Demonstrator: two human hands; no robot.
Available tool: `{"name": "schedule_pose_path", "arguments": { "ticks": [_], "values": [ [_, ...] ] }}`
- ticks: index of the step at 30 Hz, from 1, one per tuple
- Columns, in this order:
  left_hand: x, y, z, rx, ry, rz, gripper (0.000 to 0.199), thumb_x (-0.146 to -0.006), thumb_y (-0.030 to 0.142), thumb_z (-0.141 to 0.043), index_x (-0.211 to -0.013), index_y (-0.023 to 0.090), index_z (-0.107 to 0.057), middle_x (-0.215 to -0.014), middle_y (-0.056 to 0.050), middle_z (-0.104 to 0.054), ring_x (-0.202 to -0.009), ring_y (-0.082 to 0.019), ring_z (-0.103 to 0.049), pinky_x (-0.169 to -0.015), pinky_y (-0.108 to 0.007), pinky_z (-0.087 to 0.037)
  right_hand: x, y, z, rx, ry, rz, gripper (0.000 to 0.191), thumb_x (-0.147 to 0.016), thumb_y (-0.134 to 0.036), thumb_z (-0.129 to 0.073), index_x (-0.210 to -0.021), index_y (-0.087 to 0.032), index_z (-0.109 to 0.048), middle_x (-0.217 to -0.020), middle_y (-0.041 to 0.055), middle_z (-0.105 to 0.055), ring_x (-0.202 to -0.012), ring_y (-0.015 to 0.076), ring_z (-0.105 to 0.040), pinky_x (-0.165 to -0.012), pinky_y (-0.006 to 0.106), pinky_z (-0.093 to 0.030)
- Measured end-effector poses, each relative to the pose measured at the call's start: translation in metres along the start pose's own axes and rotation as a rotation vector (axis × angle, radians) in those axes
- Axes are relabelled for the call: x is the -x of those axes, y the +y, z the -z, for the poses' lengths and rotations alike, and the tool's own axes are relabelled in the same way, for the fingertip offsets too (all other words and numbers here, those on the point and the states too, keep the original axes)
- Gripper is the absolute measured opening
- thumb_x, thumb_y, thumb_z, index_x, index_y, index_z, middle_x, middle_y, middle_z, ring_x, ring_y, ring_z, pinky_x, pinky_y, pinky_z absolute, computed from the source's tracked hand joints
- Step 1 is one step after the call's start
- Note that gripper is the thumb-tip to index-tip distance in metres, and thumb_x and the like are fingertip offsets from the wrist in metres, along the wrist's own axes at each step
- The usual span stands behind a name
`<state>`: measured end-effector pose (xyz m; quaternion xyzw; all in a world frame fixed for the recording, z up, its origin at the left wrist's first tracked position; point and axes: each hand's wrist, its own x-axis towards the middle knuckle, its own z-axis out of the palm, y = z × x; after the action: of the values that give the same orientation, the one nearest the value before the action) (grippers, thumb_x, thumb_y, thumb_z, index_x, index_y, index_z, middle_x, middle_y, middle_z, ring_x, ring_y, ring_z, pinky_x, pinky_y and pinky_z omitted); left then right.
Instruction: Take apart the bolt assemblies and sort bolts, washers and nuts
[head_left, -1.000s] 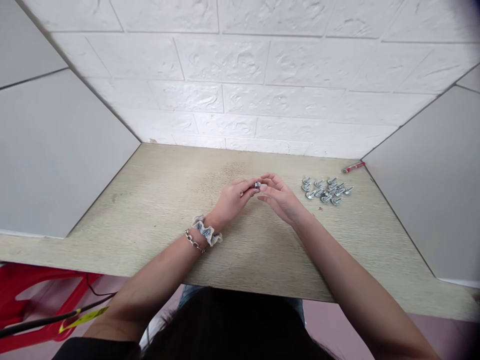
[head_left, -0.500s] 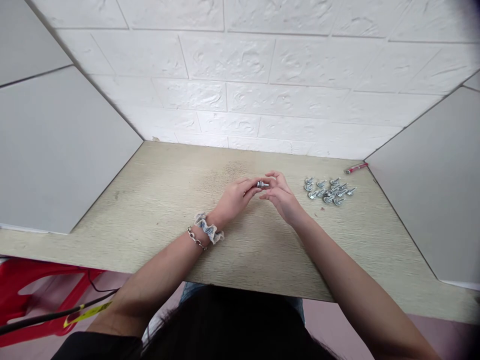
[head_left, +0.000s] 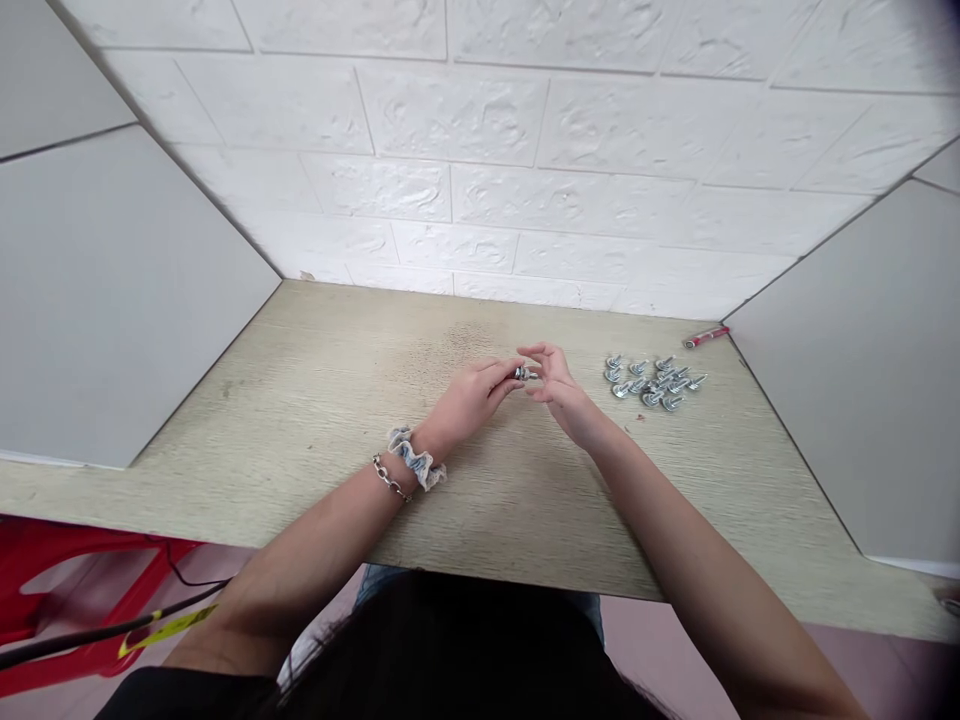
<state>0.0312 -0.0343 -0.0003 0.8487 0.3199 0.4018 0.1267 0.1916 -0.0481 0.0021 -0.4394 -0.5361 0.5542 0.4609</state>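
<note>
My left hand (head_left: 480, 395), with a scrunchie (head_left: 420, 460) and a chain bracelet (head_left: 390, 480) at its wrist, pinches a small silver bolt (head_left: 525, 374) between thumb and fingers. The bolt's threaded end points right, and a washer or nut seems to sit on it. Around that end, my right hand (head_left: 566, 400) has its fingers spread and curved; I see no grip on the bolt. To the right lies a loose cluster of similar bolts with washers (head_left: 654, 383) on the wooden table.
A red and silver tube-like object (head_left: 706, 337) lies at the back right. Grey panels (head_left: 135, 290) stand on both sides, and a white brick-pattern wall (head_left: 487, 190) closes the back. A red plastic stool (head_left: 67, 590) and a dark cable are at lower left.
The fingers of my right hand have shifted and spread around the bolt's end. My left hand keeps its pinch in nearly the same place. The view has moved slightly.
</note>
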Motion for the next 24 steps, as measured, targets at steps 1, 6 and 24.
{"name": "schedule_pose_path", "arguments": {
  "ticks": [1, 6, 24],
  "values": [
    [0.0, 0.0, 0.0, -0.001, 0.0, 0.0, 0.024, -0.088, 0.025, -0.046, -0.108, 0.017, -0.057, -0.086, -0.003, -0.063, -0.076, -0.011, -0.059, -0.07, -0.023, -0.047, 0.0, 0.001, 0.001, 0.004, 0.009, -0.006, 0.046, -0.061, -0.029, -0.059, -0.104, -0.028, -0.043, -0.125, 0.0008, -0.041, -0.107, 0.017, -0.043, -0.083, 0.031, -0.039],
    [0.0, 0.001, 0.001, -0.007, -0.016, 0.008, 0.026, -0.088, 0.022, -0.046, -0.112, 0.017, -0.055, -0.087, -0.004, -0.063, -0.079, -0.012, -0.059, -0.072, -0.023, -0.047, -0.002, 0.004, -0.002, 0.1, 0.079, -0.083, 0.036, -0.079, -0.053, -0.041, -0.094, -0.023, -0.052, -0.107, 0.0041, -0.053, -0.099, 0.0175, -0.049, -0.078, 0.031, -0.041],
    [0.0, 0.001, 0.001, -0.027, 0.002, 0.03, 0.024, -0.088, 0.018, -0.046, -0.109, 0.014, -0.055, -0.086, -0.004, -0.064, -0.077, -0.011, -0.059, -0.071, -0.022, -0.047, -0.003, -0.002, -0.007, 0.005, 0.094, -0.161, 0.036, -0.074, -0.055, -0.044, -0.082, -0.02, -0.046, -0.081, 0.0016, -0.054, -0.059, 0.0102, -0.051, -0.05, 0.023, -0.037]
  ]
}}
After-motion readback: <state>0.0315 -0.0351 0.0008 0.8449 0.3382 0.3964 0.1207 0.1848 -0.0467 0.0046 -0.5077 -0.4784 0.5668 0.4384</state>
